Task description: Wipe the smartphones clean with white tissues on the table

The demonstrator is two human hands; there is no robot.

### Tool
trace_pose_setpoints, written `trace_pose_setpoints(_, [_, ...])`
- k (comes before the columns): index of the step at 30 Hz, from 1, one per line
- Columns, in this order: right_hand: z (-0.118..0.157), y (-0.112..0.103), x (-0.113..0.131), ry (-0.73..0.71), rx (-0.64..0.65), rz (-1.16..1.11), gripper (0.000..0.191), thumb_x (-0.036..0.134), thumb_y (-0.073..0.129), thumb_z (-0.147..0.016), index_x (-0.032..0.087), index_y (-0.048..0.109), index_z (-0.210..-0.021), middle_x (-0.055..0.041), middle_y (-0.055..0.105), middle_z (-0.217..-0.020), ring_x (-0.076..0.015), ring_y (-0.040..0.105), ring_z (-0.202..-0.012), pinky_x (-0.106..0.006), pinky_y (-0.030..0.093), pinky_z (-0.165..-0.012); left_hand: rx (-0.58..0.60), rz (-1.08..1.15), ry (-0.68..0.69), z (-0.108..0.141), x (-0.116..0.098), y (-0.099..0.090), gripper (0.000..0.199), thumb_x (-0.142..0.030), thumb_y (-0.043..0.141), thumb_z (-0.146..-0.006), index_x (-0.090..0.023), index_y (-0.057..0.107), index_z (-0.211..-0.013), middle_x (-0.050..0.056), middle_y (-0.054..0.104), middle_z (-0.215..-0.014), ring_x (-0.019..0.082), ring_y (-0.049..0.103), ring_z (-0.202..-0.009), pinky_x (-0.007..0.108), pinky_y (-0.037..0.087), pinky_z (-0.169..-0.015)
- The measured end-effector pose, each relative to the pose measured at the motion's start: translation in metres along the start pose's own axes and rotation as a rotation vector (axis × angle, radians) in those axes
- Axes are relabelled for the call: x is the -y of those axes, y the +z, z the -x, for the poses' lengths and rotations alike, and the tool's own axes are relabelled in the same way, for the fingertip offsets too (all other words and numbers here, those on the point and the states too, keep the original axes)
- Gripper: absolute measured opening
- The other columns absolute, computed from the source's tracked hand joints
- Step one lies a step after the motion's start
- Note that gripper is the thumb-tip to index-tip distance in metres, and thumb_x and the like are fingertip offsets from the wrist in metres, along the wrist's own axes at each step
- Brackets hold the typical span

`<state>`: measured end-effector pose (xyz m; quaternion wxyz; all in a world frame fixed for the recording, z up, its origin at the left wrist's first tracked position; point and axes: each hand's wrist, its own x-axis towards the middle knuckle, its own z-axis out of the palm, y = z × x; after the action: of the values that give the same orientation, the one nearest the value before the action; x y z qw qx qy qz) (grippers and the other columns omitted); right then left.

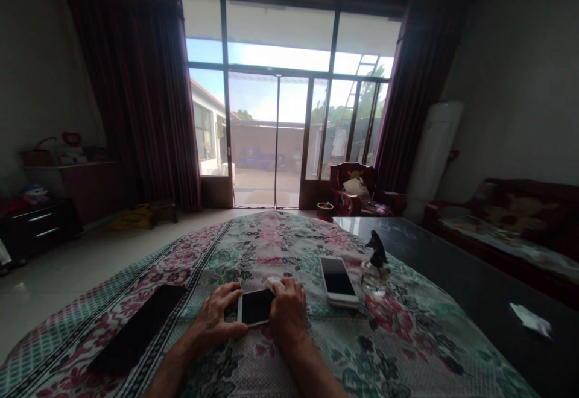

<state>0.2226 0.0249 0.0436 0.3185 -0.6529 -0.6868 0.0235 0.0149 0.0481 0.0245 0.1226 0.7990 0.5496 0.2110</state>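
A white-framed smartphone (pixel 256 306) with a dark screen lies sideways on the flowered cloth. Its left end is gripped by my left hand (pixel 217 315), thumb along the near edge and fingers at the far one. My right hand (pixel 289 313) is closed around a crumpled white wipe (pixel 274 283) at the phone's right end, covering that end. To the right lies another white smartphone (pixel 339 280), which looks stacked on something pale. Beside it stands a clear spray bottle (pixel 374 274) with a black nozzle.
A large black flat panel (pixel 138 328) lies on the cloth at left. The flowered tablecloth (pixel 271 244) covers the table. At right, a dark glossy table (pixel 434 271) bears a small white packet (pixel 531 321). Beyond are a wooden armchair (pixel 353 190) and glass doors (pixel 266 138).
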Motion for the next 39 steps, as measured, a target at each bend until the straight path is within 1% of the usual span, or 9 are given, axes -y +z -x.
trace_pose_setpoints(4, [0.01,0.009,0.022,-0.11,0.073,-0.063,0.039,0.011,0.044,-0.082,0.025,0.065,-0.112,-0.0077,0.061,-0.114,-0.0238,0.051,-0.104,-0.035,0.035,-0.09,-0.005,-0.003,0.007,-0.001,0.001,0.001,0.072,-0.053,0.073,-0.064,-0.023,0.058,-0.127,0.009,0.049,-0.143,0.032,0.04,-0.135,0.045,0.033,-0.112])
trace_pose_setpoints(8, [0.01,0.011,0.026,-0.166,0.089,-0.083,0.037,0.013,0.044,-0.083,0.025,0.066,-0.11,-0.0072,0.061,-0.112,-0.023,0.051,-0.104,-0.034,0.035,-0.09,0.015,-0.015,0.0,-0.001,-0.001,-0.001,0.07,-0.049,0.072,-0.065,-0.024,0.057,-0.129,0.009,0.048,-0.144,0.03,0.039,-0.135,0.043,0.032,-0.113])
trace_pose_setpoints(12, [0.004,0.007,0.016,-0.116,0.071,-0.049,0.038,0.012,0.046,-0.079,0.027,0.067,-0.107,-0.0054,0.062,-0.11,-0.022,0.052,-0.102,-0.032,0.035,-0.088,0.043,-0.01,0.004,-0.002,-0.002,-0.001,0.069,-0.052,0.069,-0.068,-0.025,0.056,-0.13,0.008,0.047,-0.145,0.03,0.038,-0.136,0.044,0.031,-0.112])
trace_pose_setpoints(19, [-0.01,-0.009,-0.011,0.066,0.004,0.065,0.036,0.011,0.046,-0.078,0.025,0.07,-0.101,-0.0059,0.063,-0.107,-0.0218,0.053,-0.098,-0.031,0.035,-0.085,0.037,-0.008,0.005,-0.002,-0.001,-0.002,0.072,-0.054,0.069,-0.066,-0.021,0.056,-0.13,0.009,0.045,-0.146,0.032,0.037,-0.136,0.044,0.03,-0.113])
trace_pose_setpoints(23, [-0.01,-0.013,-0.013,0.111,-0.01,0.066,0.038,0.01,0.044,-0.079,0.023,0.069,-0.105,-0.0071,0.061,-0.112,-0.0223,0.052,-0.101,-0.031,0.035,-0.087,0.035,-0.007,0.001,-0.003,-0.002,-0.002,0.073,-0.054,0.069,-0.065,-0.022,0.056,-0.129,0.009,0.045,-0.146,0.032,0.038,-0.136,0.043,0.031,-0.112])
trace_pose_setpoints(28, [0.006,-0.003,0.008,-0.084,0.045,-0.04,0.045,0.008,0.045,-0.077,0.027,0.065,-0.113,-0.0046,0.06,-0.116,-0.0209,0.051,-0.104,-0.03,0.034,-0.091,-0.003,-0.001,-0.006,-0.003,0.0,0.003,0.07,-0.048,0.071,-0.063,-0.025,0.057,-0.128,0.008,0.048,-0.144,0.03,0.039,-0.135,0.043,0.032,-0.112])
trace_pose_setpoints(32, [0.014,0.004,0.022,-0.213,0.085,-0.073,0.037,0.01,0.047,-0.077,0.028,0.067,-0.102,-0.0024,0.063,-0.107,-0.0204,0.053,-0.098,-0.031,0.034,-0.087,-0.016,0.008,-0.015,-0.003,-0.003,0.002,0.068,-0.046,0.072,-0.062,-0.026,0.06,-0.125,0.008,0.049,-0.143,0.03,0.041,-0.134,0.043,0.032,-0.111])
trace_pose_setpoints(36, [0.004,-0.001,0.01,-0.102,0.057,0.01,0.026,0.012,0.05,-0.076,0.024,0.069,-0.088,-0.0047,0.063,-0.1,-0.0209,0.053,-0.097,-0.031,0.034,-0.085,0.003,-0.003,-0.018,-0.003,-0.006,-0.001,0.068,-0.045,0.071,-0.062,-0.025,0.059,-0.126,0.008,0.048,-0.144,0.03,0.04,-0.134,0.042,0.032,-0.111])
trace_pose_setpoints(39, [-0.006,-0.01,-0.007,0.017,0.009,0.069,0.027,0.012,0.049,-0.078,0.024,0.07,-0.09,-0.0058,0.063,-0.099,-0.021,0.054,-0.094,-0.031,0.034,-0.083,0.016,-0.004,-0.005,-0.003,-0.006,-0.003,0.07,-0.049,0.07,-0.063,-0.025,0.058,-0.127,0.008,0.048,-0.144,0.03,0.039,-0.135,0.041,0.032,-0.111])
